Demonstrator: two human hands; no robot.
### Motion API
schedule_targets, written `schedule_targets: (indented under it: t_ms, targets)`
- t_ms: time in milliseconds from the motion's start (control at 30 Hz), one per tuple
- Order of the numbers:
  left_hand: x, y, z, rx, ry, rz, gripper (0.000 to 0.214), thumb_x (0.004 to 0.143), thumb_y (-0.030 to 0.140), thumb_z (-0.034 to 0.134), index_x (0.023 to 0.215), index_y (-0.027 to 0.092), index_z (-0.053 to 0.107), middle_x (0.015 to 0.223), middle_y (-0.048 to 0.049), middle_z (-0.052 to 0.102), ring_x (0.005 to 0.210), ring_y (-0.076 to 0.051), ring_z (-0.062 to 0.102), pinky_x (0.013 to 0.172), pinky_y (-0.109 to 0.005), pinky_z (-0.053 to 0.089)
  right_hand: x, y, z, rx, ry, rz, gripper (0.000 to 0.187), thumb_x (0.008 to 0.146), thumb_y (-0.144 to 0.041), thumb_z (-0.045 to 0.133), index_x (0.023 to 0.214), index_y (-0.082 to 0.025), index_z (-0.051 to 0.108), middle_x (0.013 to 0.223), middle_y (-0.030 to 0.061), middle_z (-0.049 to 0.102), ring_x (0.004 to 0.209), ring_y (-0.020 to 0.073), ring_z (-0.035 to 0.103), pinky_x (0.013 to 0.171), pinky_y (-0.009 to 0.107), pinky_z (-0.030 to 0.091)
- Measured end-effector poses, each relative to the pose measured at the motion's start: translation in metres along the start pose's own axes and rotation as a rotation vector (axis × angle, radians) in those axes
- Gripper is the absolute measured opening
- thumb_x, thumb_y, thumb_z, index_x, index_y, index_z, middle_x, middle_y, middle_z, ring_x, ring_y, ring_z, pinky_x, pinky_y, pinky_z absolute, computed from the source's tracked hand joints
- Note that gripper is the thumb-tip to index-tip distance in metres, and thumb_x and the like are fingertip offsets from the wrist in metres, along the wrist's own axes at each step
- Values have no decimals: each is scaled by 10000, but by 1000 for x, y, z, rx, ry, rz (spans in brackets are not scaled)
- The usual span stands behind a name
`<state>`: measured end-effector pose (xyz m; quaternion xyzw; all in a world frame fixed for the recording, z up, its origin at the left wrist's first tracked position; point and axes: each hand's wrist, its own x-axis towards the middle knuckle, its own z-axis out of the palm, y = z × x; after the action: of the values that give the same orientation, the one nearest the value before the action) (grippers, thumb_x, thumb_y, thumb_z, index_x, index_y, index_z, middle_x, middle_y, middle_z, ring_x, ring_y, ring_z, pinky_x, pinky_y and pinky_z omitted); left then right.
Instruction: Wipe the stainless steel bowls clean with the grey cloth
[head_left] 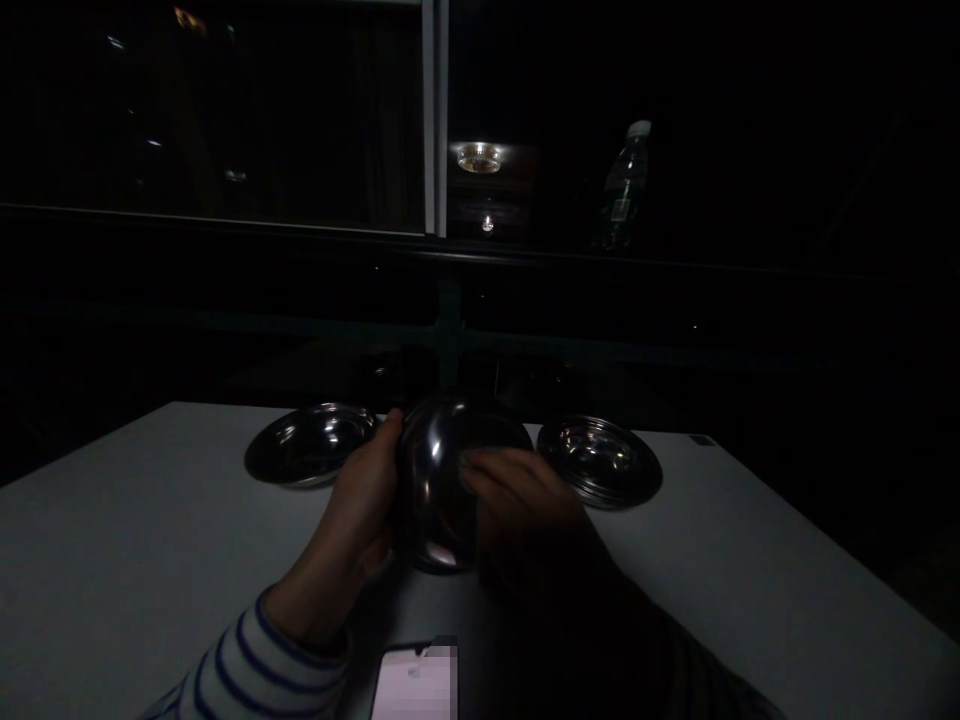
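A steel bowl point(439, 480) is held tipped on its side just above the middle of the white bench point(112, 560), its rounded underside facing the camera. The left hand point(360, 515) clasps its left edge with the thumb curled over the top, and the right hand point(529, 510), deep in shadow, lays its fingers against the right side. A shallow steel dish point(311, 445) lies just left of the bowl and another dish point(600, 462) just right, with a lit phone point(412, 685) at the near edge.

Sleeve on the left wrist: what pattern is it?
The left sleeve is white with dark blue stripes; head view.
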<state>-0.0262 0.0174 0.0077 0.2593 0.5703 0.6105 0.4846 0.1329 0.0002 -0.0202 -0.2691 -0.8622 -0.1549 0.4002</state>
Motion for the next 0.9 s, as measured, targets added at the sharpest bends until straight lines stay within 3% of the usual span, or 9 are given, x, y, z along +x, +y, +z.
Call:
schedule_targets:
  t_ms: [100,267,400,567,767,900]
  targets:
    - [0,0,0,-10,-32,-12,276,710,394,584,753,130,650,588,-61,649,523,-184,613,508,-286,477,1,3,-2,-75,55,38,299,860,-136,370,1027,-5,581,1066,148,605,1003,222,482,853,372,461]
    - [0,0,0,-25,-31,-27,266,725,378,572,751,125,651,571,-58,643,495,-168,601,483,-266,464,0,-2,3,9,-35,15,292,862,-217,409,1053,-72,576,1088,96,607,1004,226,501,804,377,489]
    - [0,-1,0,-18,-24,-20,270,723,392,572,721,131,643,556,-53,635,489,-167,598,490,-272,467,1,2,1,-64,60,71,286,871,-148,371,1027,-41,585,1062,127,614,1003,206,497,850,363,469]
    - [-1,1,1,-29,-17,-40,250,718,371,584,743,132,655,558,-39,632,462,-151,581,477,-262,461,-1,-2,1,14,-37,44,288,866,-213,404,1066,-91,572,1100,93,602,1015,213,494,813,365,485]
    - [0,-1,0,-19,-80,-37,281,731,394,563,770,133,657,588,-56,650,502,-173,607,496,-276,477,-1,2,1,-56,35,96,293,845,-122,392,1051,-25,577,1094,129,600,1011,222,488,857,378,457]
    - [1,-2,0,-41,-44,-44,261,719,384,581,746,134,652,568,-50,642,485,-167,601,478,-266,471,0,-2,0,3,-55,48,275,839,-188,442,1046,-74,582,1089,89,609,996,227,503,808,372,482]
